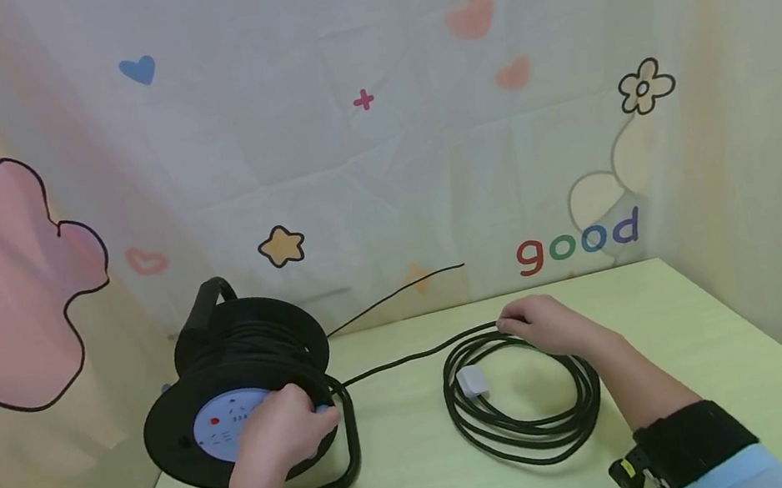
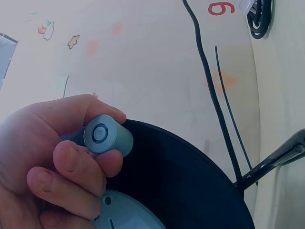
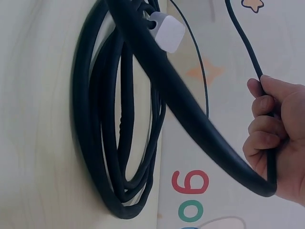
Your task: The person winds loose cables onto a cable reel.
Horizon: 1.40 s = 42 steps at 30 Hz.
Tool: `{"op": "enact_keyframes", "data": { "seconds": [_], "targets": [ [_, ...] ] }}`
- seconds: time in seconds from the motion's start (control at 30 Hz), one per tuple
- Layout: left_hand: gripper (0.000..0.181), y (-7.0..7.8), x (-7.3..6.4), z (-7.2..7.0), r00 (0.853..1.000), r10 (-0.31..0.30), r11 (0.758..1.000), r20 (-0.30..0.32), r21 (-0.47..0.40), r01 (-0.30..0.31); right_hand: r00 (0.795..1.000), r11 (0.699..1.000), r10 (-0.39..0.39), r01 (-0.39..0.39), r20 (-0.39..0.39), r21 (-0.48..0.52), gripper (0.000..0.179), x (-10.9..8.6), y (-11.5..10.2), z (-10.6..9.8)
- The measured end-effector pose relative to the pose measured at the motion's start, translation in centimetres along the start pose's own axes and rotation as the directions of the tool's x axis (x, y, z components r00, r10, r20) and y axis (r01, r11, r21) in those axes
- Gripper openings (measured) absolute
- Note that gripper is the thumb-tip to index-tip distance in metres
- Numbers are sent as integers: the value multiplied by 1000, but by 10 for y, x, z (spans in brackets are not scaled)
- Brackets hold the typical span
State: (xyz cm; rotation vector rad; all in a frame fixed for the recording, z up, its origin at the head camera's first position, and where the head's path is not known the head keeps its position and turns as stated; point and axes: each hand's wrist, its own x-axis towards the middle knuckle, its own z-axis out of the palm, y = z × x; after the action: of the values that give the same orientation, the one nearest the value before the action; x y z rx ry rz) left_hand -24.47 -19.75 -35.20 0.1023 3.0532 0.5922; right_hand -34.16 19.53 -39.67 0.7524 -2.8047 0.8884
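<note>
A black cable reel point(image 1: 165, 434) with a pale blue socket face stands at the left of the table. My left hand point(image 1: 278, 429) is at the front of its disc and pinches a small grey-blue winding knob point(image 2: 108, 136) between thumb and fingers. From the reel a black cable point(image 1: 408, 357) runs to the right, into a loose coil point(image 3: 95, 105) lying on the table. A white plug point(image 1: 472, 382) sits inside the coil's left side. At the coil's far edge my right hand point(image 1: 543, 324) grips the cable, fingers curled round it in the right wrist view.
The reel's tubular black stand point(image 1: 351, 435) reaches onto the pale table point(image 1: 411, 477). A printed curtain point(image 1: 379, 161) hangs behind the table. A thin dark line point(image 1: 398, 293) shows behind the reel. A black strap with a small device point(image 1: 626, 472) is on the right wrist.
</note>
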Motion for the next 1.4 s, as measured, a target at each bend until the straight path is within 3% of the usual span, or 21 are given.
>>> {"op": "enact_keyframes", "data": {
  "seconds": [0.23, 0.43, 0.73, 1.0, 1.2, 1.4],
  "targets": [
    [39, -1, 0, 3, 998, 6, 1000, 56, 5, -7, 1000, 1000, 5, -5, 4, 4, 11, 6, -16, 1],
    [37, -6, -1, 11, 997, 54, 994, 60, 95, -60, 1000, 1000, -5, 5, 18, 8, 12, 15, -33, 8],
    [27, -15, -4, 23, 998, 44, 984, 44, 170, -51, 999, 1000, -22, 23, 37, -20, 15, 27, -56, 16],
    [24, -32, -10, 27, 993, -62, 993, 104, 109, 51, 997, 999, -8, 11, 71, -41, 17, 41, -75, 29],
    [25, -56, -11, 29, 987, -68, 991, 149, 123, 49, 995, 999, -20, 24, 96, -42, 18, 54, -92, 40],
    [25, -74, -14, 25, 973, -129, 983, 192, 156, 99, 995, 998, -40, 44, 89, -40, 20, 66, -109, 49]
  ]
}}
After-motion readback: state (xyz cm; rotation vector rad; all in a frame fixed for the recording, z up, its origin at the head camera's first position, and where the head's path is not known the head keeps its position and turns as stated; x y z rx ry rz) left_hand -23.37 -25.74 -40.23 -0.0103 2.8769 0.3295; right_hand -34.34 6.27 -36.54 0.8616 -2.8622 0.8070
